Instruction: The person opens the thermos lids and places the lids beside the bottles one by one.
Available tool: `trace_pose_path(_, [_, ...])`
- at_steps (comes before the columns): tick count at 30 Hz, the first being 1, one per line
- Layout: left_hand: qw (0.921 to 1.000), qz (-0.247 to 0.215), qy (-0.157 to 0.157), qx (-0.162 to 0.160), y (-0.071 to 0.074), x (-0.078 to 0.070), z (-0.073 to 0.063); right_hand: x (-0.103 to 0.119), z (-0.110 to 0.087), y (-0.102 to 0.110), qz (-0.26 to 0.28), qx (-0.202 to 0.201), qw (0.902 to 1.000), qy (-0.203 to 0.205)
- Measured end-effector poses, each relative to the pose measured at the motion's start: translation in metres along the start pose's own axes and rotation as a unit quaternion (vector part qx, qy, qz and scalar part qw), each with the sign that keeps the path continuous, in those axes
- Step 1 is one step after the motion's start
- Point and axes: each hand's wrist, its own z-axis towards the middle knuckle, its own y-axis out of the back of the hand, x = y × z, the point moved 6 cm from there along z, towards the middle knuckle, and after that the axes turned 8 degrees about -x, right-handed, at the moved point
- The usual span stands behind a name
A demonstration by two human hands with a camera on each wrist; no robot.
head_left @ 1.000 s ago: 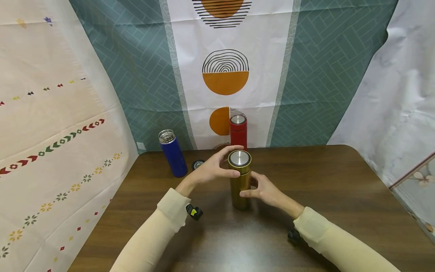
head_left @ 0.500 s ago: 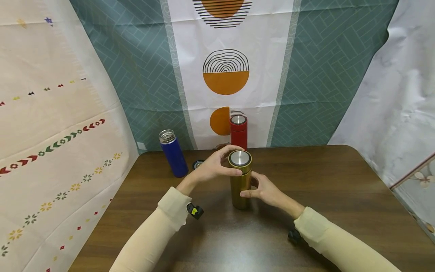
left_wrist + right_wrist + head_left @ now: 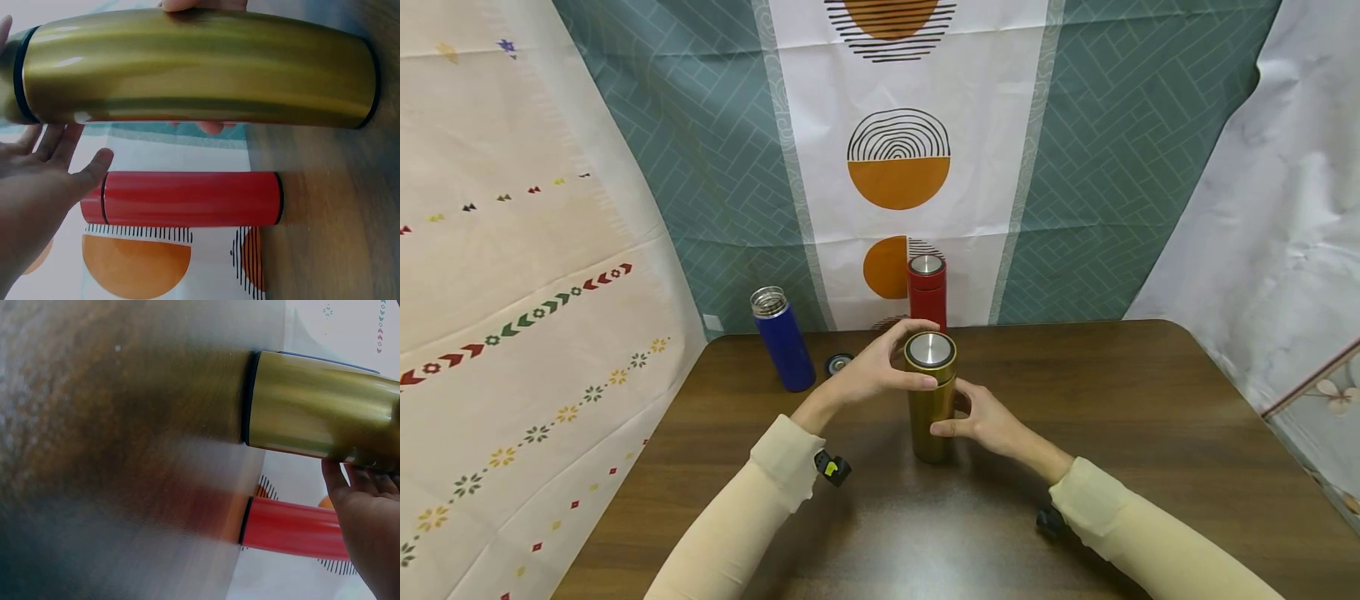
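A gold vacuum flask (image 3: 926, 425) stands upright on the table, its lid (image 3: 929, 352) seated on top with a silver disc and dark ring. My left hand (image 3: 867, 372) grips the lid from the left, thumb in front and fingers round the back. Lower down, my right hand (image 3: 988, 421) holds the body from the right, thumb across the front. The left wrist view shows the gold flask (image 3: 200, 69) sideways, with my left hand (image 3: 31, 181) at its lid end. In the right wrist view, my right hand's fingers (image 3: 337, 478) reach behind the flask; their tips are hidden.
A red flask (image 3: 928, 302) with its lid on stands behind the gold one. To the left, a blue flask (image 3: 786, 350) stands uncapped beside a small round lid (image 3: 837, 364) on the brown table (image 3: 1075, 375). Patterned cloths (image 3: 715, 167) hang around the back and sides.
Both hands keep their places on the gold flask; the left hand and forearm shift only very slightly. The flasks stay where they were.
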Motion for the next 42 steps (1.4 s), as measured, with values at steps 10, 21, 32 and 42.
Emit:
trace_pose_path(10, [0.9975,-0.008,-0.002,0.071,0.0042,0.0029,-0.0013,-0.0016,-0.0003,-0.0007,0.001,-0.001,1.0,0.001])
trace_pose_path(21, [0.9996,-0.006,0.002,0.029,0.0027,0.0039,-0.0023,-0.0031,0.0001,-0.0003,0.004,0.002,1.0,0.006])
trace_pose_path(32, [0.9994,-0.002,-0.005,0.034,0.0045,0.0034,-0.0013,-0.002,-0.0007,-0.0003,0.008,0.005,0.9999,0.005])
trace_pose_path(42, [0.9984,-0.032,-0.024,-0.039,0.0022,0.0059,0.0026,-0.0012,0.0015,0.0015,0.0,-0.002,0.9999,0.01])
